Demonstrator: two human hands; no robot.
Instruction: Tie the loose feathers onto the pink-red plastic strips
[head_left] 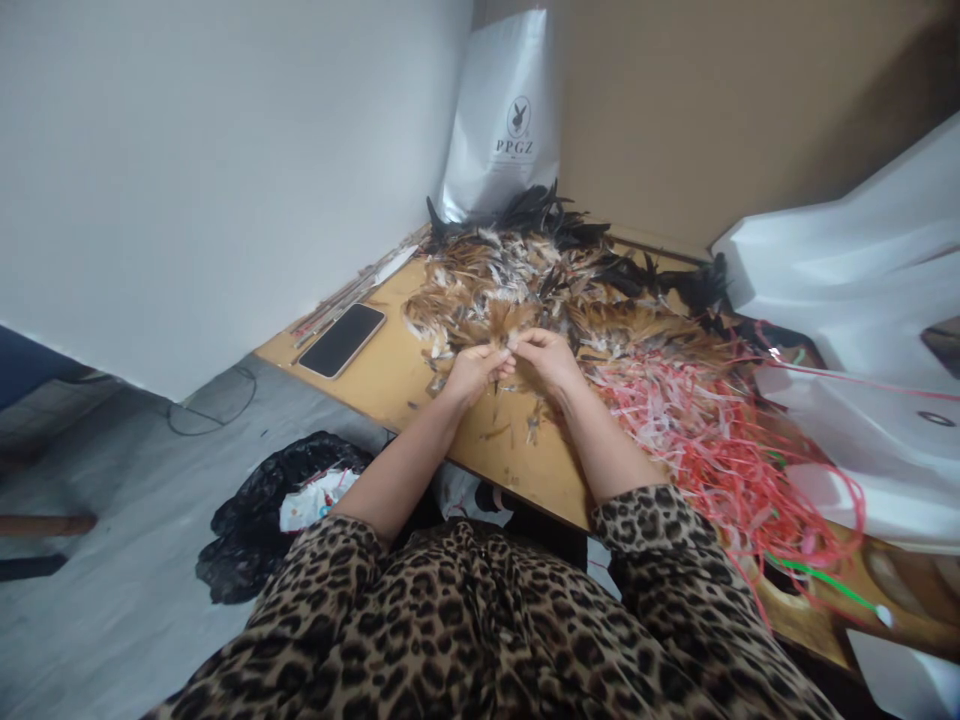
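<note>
The left forearm (420,445) and right forearm (609,432) reach forward, bare, slanting in toward each other. The left hand (477,369) curls its fingers (505,369) in a pinch; close beside it, the right hand (546,356) pinches too, knuckles up.

Got a golden-brown feather tuft (507,320) here, pinched at its near end, fanned at the far, just before a brown, white and black feather heap (517,262)!
</note>
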